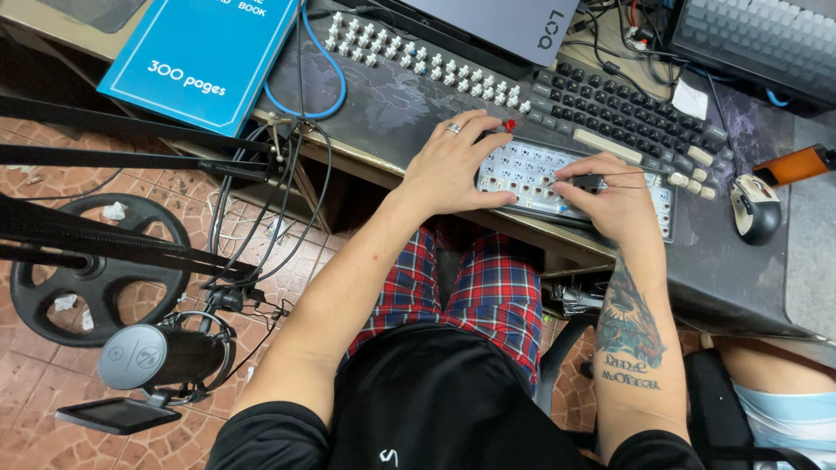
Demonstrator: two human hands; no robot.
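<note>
Bracing the white keyboard plate (531, 178) under a flat, spread left hand (457, 165), the right hand (614, 204) pinches a thin black puller (585, 181) over it — light, stiff, probably fragile — best gripped by its edges.

Up at eleven o'clock, a bright blue rectangular book cover (202, 57) with white lettering lies tilted on the desk. At twelve, a grey laptop lid (501, 22) shows a dark logo mark.
</note>
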